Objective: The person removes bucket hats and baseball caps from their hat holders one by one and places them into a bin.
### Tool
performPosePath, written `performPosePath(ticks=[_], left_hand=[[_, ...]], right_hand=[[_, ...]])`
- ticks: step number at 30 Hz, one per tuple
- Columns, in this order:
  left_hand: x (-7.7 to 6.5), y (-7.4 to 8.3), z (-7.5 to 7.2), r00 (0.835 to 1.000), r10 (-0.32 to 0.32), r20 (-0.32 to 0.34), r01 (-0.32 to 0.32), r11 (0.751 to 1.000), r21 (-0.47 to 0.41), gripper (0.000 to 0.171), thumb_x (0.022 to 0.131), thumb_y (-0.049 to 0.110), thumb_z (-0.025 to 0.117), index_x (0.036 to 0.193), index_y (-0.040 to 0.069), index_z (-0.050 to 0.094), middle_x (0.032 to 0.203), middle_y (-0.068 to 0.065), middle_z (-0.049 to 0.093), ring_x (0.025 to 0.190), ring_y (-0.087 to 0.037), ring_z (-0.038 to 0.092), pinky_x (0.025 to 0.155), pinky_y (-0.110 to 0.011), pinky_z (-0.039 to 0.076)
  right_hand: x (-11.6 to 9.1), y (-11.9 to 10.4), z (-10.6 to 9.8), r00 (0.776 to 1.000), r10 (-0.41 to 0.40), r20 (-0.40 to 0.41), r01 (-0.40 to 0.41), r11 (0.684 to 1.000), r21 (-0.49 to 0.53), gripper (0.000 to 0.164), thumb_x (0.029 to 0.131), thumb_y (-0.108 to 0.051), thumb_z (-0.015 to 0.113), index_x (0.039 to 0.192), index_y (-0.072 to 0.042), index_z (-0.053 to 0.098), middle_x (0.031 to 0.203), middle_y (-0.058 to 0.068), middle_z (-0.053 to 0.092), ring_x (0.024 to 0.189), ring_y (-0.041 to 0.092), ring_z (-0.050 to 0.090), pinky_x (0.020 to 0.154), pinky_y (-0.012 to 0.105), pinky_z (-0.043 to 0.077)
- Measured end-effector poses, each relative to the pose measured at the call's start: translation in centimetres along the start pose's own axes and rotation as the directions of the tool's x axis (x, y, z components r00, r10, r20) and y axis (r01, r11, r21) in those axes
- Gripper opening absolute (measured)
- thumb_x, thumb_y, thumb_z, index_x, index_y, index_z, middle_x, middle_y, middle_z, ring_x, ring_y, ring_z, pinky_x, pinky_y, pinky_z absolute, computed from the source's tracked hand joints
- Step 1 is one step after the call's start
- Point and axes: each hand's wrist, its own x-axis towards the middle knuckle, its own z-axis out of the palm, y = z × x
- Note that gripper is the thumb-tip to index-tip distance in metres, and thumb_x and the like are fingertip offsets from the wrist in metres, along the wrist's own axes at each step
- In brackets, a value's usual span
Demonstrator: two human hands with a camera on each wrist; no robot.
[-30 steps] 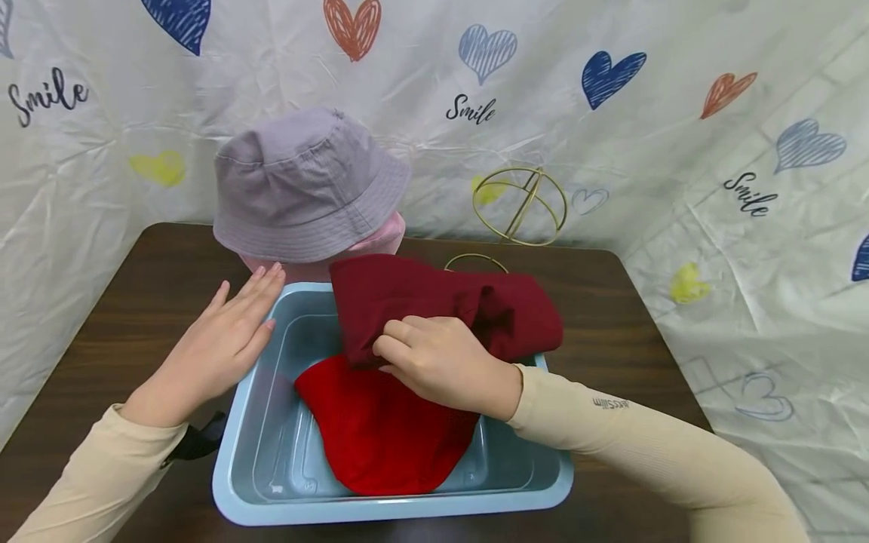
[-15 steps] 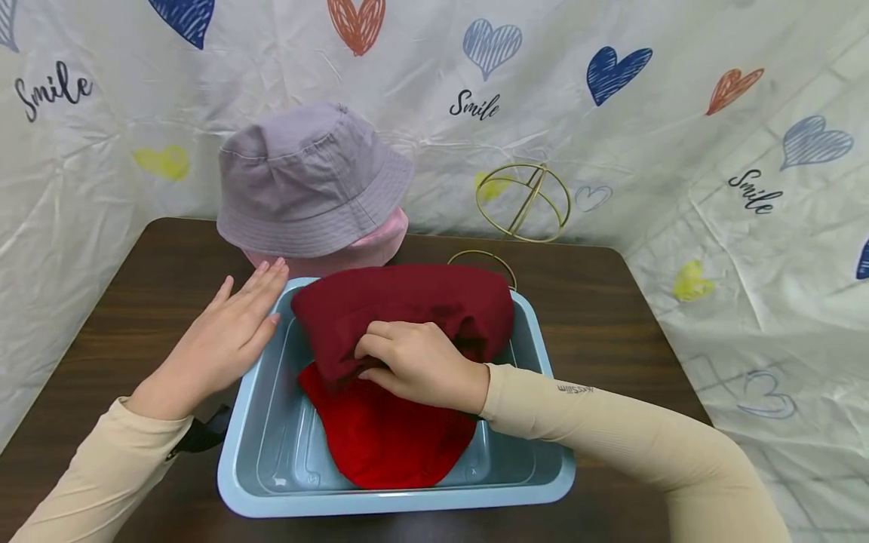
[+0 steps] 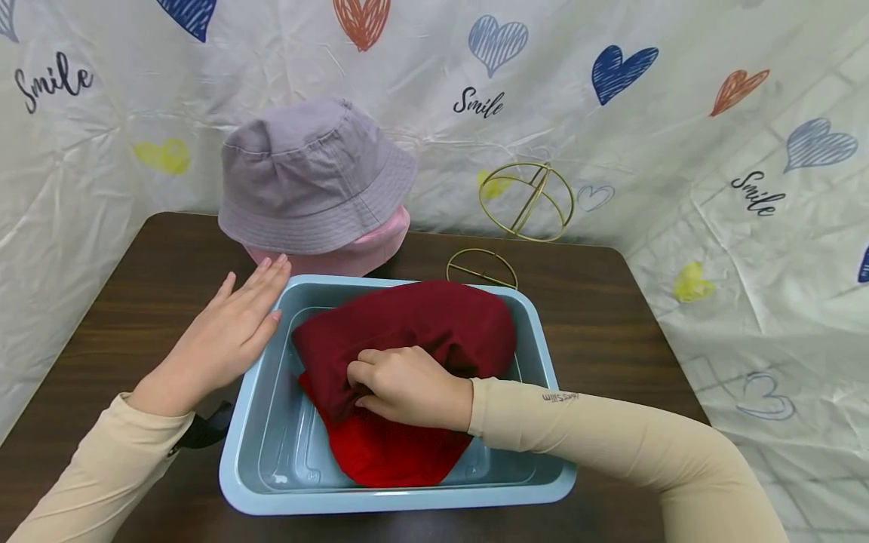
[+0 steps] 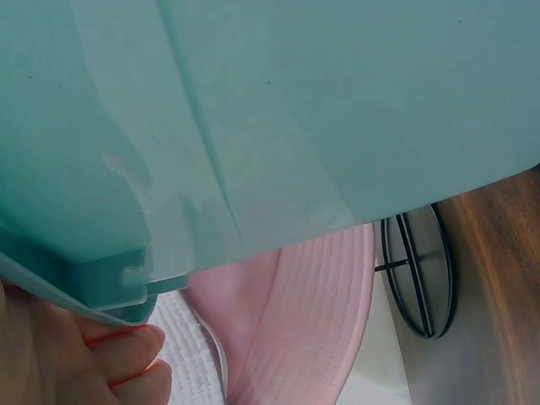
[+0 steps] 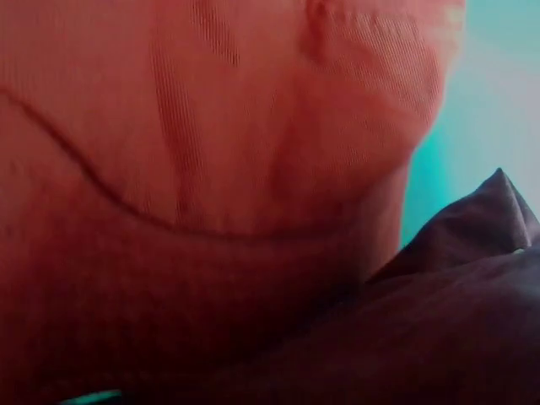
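In the head view my right hand [image 3: 410, 388] pinches the edge of a maroon cloth hat [image 3: 407, 317] inside a light blue plastic basin [image 3: 400, 501]. The maroon hat lies over a bright red cap [image 3: 400, 456], covering its back part; the cap's rounded front shows. My left hand [image 3: 220, 332] rests with straight fingers along the basin's left rim. In the left wrist view, fingertips [image 4: 139, 371] of that hand are beside the basin's wall [image 4: 253, 126]. Up close, the right wrist view has mostly reddish fabric [image 5: 253, 126] and dark cloth [image 5: 456, 304].
Behind the basin, a lilac bucket hat [image 3: 315, 181] sits on top of a pink hat [image 3: 339, 260]. A gold wire hat stand [image 3: 526, 202] stands at the back right of the brown wooden table [image 3: 597, 317]. A white printed sheet [image 3: 421, 60] hangs behind.
My right hand has brought the maroon hat from over the basin's back rim down and toward me, into the basin onto the red cap. The left hand has stayed on the rim.
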Motion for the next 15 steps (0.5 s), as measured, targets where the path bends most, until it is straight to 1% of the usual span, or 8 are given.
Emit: performPosePath(ticks=[6,12,14,15], left_hand=[[-0.1,0.0,0.0,1.0,-0.006,0.0,0.006,1.0,0.003,0.058,0.097,0.02,0.046,0.147,-0.002,0.026,0.152,-0.018,0.025,0.141,-0.032,0.019,0.109,-0.06,0.012],[-0.1,0.0,0.1,1.0,-0.002,-0.009,0.002,1.0,0.003,0.058,0.097,0.02,0.046,0.147,-0.002,0.027,0.152,-0.018,0.025,0.141,-0.032,0.019,0.109,-0.06,0.013],[0.0,0.0,0.1,1.0,-0.001,-0.012,0.001,1.0,0.002,0.058,0.096,0.02,0.047,0.147,-0.002,0.027,0.152,-0.018,0.025,0.141,-0.032,0.019,0.109,-0.06,0.012],[0.0,0.0,0.1,1.0,0.0,-0.012,0.0,1.0,0.004,0.058,0.096,0.02,0.047,0.147,-0.002,0.027,0.152,-0.018,0.025,0.141,-0.032,0.019,0.109,-0.06,0.012]], right_hand=[[0.2,-0.5,1.3,0.996,0.046,0.076,-0.046,0.999,0.0,0.017,0.083,-0.021,0.073,0.082,-0.014,0.057,0.077,-0.003,0.055,0.065,0.006,0.051,0.055,0.016,0.043],[0.2,-1.5,2.0,0.991,0.048,0.123,-0.06,0.994,0.097,0.016,0.085,-0.021,0.071,0.086,-0.014,0.057,0.08,-0.005,0.055,0.067,0.001,0.048,0.055,0.011,0.04],[0.3,-1.6,2.1,0.986,0.073,0.152,-0.089,0.991,0.099,0.016,0.085,-0.022,0.071,0.087,-0.014,0.057,0.08,-0.005,0.056,0.067,0.001,0.048,0.055,0.011,0.04],[0.3,-1.6,2.2,0.98,0.084,0.18,-0.101,0.991,0.086,0.016,0.085,-0.023,0.071,0.087,-0.014,0.058,0.08,-0.005,0.056,0.068,0.001,0.048,0.055,0.011,0.04]])
